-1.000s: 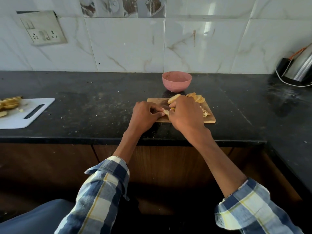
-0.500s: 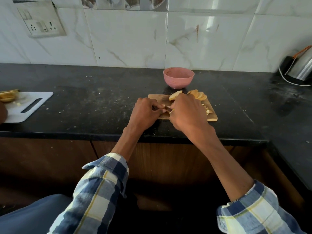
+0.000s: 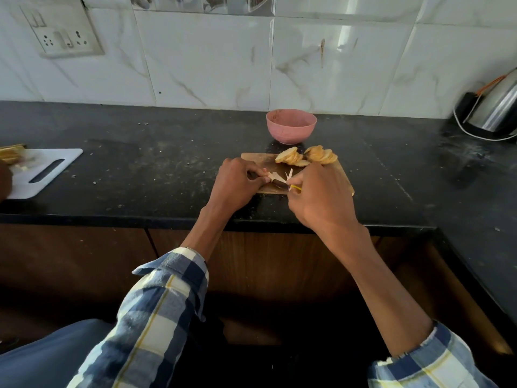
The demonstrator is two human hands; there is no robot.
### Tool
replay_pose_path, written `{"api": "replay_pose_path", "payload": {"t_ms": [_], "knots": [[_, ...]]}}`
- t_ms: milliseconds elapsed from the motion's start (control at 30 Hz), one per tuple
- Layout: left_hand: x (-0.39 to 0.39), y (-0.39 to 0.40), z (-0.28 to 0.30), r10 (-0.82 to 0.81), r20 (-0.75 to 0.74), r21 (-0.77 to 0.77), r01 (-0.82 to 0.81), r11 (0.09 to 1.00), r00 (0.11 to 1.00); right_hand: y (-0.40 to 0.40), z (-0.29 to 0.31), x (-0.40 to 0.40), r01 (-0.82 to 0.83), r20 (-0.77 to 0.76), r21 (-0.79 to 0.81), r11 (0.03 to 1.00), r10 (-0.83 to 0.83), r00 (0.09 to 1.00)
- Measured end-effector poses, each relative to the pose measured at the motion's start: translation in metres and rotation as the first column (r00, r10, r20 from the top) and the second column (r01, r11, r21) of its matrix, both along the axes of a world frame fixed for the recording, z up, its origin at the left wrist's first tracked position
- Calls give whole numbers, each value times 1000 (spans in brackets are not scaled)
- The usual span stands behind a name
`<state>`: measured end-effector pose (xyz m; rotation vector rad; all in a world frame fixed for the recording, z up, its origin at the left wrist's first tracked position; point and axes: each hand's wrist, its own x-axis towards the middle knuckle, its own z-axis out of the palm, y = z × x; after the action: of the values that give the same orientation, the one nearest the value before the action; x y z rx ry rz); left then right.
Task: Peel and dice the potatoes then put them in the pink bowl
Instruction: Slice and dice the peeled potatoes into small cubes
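A small wooden cutting board lies on the black counter, with two fans of potato slices at its far edge. My left hand pinches a pale potato piece over the board. My right hand is curled round a knife with a yellow bit showing at the fingers; its dark blade lies against the piece. The pink bowl stands just behind the board near the wall. I cannot see inside it.
A white cutting board with more potato slices lies at the far left, where another person's hand shows at the edge. A steel kettle with a cord stands at the back right. The counter turns a corner on the right.
My hands have drawn slightly apart, so the potato piece and the knife blade now show between them. The view has tilted downward a little.
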<state>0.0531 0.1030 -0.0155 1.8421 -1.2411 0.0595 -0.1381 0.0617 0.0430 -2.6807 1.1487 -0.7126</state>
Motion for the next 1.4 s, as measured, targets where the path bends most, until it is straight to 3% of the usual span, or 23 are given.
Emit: {"api": "replay_pose_path", "payload": {"t_ms": [167, 367, 600, 867, 1000, 1100, 1200, 1400], "knots": [[0, 1, 1, 4, 55, 42, -7, 999, 998, -6, -3, -13, -39, 163, 130, 991, 18, 987], [1, 2, 2, -14, -18, 33, 15, 999, 1000, -34, -13, -8, -74, 265, 256, 964, 3, 964], [-11, -2, 2, -4, 33, 24, 3, 1000, 999, -51, -24, 14, -67, 254, 289, 955, -9, 967], [-14, -4, 4, -79, 31, 17, 78, 997, 996, -54, -28, 33, -179, 288, 285, 942, 94, 953], [-9, -5, 3, -135, -25, -17, 135, 991, 990, -62, -35, 29, -77, 336, 235, 969, -7, 942], [5, -4, 8, -221, -12, 52, 222, 974, 975, -68, -38, 28, -43, 294, 249, 968, -34, 955], [20, -5, 15, -319, -6, 159, 316, 935, 948, -69, -36, 31, -117, 319, 316, 942, 11, 948], [26, -25, 23, -396, 125, 318, 341, 885, 910, -69, -32, 37, -172, 313, 337, 926, 62, 948]]}}
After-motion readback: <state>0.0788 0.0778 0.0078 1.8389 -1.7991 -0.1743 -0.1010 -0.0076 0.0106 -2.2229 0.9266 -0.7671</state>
